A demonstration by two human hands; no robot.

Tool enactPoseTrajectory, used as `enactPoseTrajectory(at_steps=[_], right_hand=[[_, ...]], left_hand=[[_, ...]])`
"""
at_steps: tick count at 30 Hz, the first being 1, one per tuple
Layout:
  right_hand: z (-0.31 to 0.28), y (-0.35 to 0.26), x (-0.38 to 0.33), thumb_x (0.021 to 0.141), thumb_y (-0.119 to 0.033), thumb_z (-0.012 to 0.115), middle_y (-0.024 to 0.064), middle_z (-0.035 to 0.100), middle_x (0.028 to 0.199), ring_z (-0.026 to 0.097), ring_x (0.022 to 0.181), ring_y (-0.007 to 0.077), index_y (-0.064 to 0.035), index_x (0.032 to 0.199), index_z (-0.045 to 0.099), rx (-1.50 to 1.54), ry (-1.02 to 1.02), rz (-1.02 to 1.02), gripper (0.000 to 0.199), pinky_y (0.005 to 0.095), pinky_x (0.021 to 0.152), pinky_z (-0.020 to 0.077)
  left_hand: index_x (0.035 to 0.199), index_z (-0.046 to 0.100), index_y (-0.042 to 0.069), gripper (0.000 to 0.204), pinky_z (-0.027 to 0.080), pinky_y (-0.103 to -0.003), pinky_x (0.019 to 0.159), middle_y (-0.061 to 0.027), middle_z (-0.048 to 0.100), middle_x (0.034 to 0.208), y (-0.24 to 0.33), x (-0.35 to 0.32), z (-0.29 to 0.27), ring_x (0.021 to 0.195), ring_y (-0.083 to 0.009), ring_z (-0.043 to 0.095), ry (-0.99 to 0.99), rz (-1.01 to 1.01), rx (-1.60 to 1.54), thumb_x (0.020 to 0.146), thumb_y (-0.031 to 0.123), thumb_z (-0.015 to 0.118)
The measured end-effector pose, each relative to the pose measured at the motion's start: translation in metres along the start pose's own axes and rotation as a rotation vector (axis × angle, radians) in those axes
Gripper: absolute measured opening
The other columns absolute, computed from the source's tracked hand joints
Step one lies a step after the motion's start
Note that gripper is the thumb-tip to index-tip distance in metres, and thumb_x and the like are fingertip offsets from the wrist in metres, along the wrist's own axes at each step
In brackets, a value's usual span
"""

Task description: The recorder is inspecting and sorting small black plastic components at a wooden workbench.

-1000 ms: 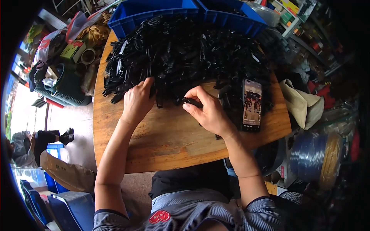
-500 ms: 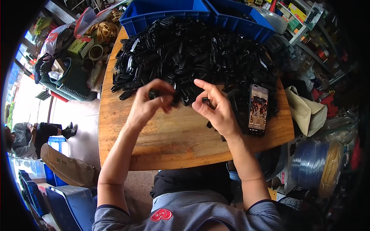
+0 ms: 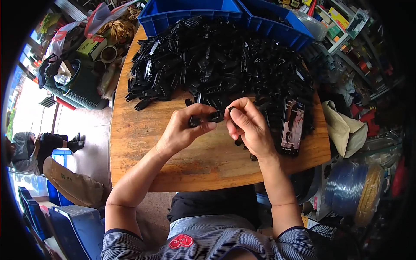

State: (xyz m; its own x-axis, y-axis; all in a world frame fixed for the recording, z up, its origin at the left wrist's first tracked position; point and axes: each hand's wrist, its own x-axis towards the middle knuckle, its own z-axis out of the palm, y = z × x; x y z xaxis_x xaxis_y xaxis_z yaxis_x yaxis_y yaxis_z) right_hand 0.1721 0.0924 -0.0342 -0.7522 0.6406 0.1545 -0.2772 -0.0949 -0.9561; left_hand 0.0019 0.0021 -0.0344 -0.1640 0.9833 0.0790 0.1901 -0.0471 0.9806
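My left hand (image 3: pixel 180 130) is closed over the wooden table, pinching a black plastic piece (image 3: pixel 215 115) between thumb and fingertips. Another dark piece (image 3: pixel 194 121) shows inside its curled fingers. Close beside it, my right hand (image 3: pixel 253 128) grips a small black part (image 3: pixel 232 111) between thumb and forefinger, its fingers hiding most of it. The fingertips of both hands almost meet. Beyond them spreads a large heap of black plastic pieces (image 3: pixel 208 60), too jumbled to tell their exact kind.
Two blue bins (image 3: pixel 190 17) stand behind the heap at the far edge of the wooden table (image 3: pixel 147 169). A phone (image 3: pixel 292 125) with a lit screen lies right of my right hand. Wrapped spools (image 3: pixel 353 186) sit at the right; a seated person (image 3: pixel 32 149) is at the far left.
Both hands have come together, the left moving right and the right lowering its raised forefinger. A black piece now shows at the left fingertips. The phone's picture is different.
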Motion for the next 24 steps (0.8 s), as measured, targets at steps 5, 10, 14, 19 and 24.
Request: enactPoseTrajectory(at_steps=[5, 10, 14, 19, 24], right_hand=[[-0.003, -0.003, -0.001, 0.091, -0.023, 0.054, 0.0015, 0.053, 0.071, 0.047, 0.053, 0.0066, -0.0044, 0.1, 0.053, 0.087, -0.044, 0.099, 0.021, 0.0183, 0.046, 0.0368], [-0.003, -0.006, 0.0, 0.089, -0.024, 0.058, 0.0024, 0.056, 0.071, 0.048, 0.052, 0.0069, -0.0054, 0.102, 0.053, 0.199, -0.023, 0.141, 0.023, 0.0182, 0.045, 0.0368], [-0.003, -0.004, -0.001, 0.087, -0.026, 0.06, 0.0056, 0.06, 0.075, 0.049, 0.051, 0.0076, -0.007, 0.103, 0.053, 0.187, -0.067, 0.131, 0.025, 0.0183, 0.044, 0.0363], [-0.01, 0.004, 0.001, 0.084, -0.024, 0.064, 0.006, 0.059, 0.071, 0.055, 0.054, 0.0102, -0.0082, 0.106, 0.048, 0.469, -0.238, 0.417, 0.032, 0.0208, 0.041, 0.0415], [-0.01, 0.013, 0.001, 0.082, -0.024, 0.066, 0.0075, 0.061, 0.083, 0.059, 0.057, 0.0133, -0.0078, 0.111, 0.045, 0.503, -0.273, 0.426, 0.04, 0.0272, 0.051, 0.0542]], left_hand=[[0.104, 0.059, 0.002, 0.031, 0.043, -0.021, 0.07, 0.0023, 0.057, 0.081, 0.009, -0.001, 0.003, 0.075, -0.0062, 0.05, -0.075, -0.065, -0.07, 0.077, 0.012, 0.072], [0.102, 0.06, 0.001, 0.03, 0.044, -0.023, 0.066, -0.0005, 0.059, 0.078, 0.003, -0.002, 0.0, 0.07, -0.0069, 0.051, -0.064, 0.037, -0.054, 0.078, 0.017, 0.072], [0.102, 0.06, 0.001, 0.032, 0.044, -0.024, 0.066, -0.001, 0.06, 0.079, 0.006, -0.003, 0.001, 0.071, -0.0074, 0.052, -0.053, 0.042, -0.066, 0.078, 0.018, 0.072], [0.101, 0.06, 0.0, 0.032, 0.045, -0.025, 0.066, -0.0051, 0.062, 0.08, 0.006, -0.004, -0.006, 0.072, -0.0113, 0.056, -0.072, 0.142, 0.111, 0.076, 0.015, 0.073], [0.097, 0.061, 0.0, 0.028, 0.046, -0.028, 0.064, -0.0089, 0.063, 0.081, 0.013, -0.007, -0.004, 0.073, -0.0151, 0.06, -0.074, 0.255, 0.16, 0.075, 0.013, 0.072]])
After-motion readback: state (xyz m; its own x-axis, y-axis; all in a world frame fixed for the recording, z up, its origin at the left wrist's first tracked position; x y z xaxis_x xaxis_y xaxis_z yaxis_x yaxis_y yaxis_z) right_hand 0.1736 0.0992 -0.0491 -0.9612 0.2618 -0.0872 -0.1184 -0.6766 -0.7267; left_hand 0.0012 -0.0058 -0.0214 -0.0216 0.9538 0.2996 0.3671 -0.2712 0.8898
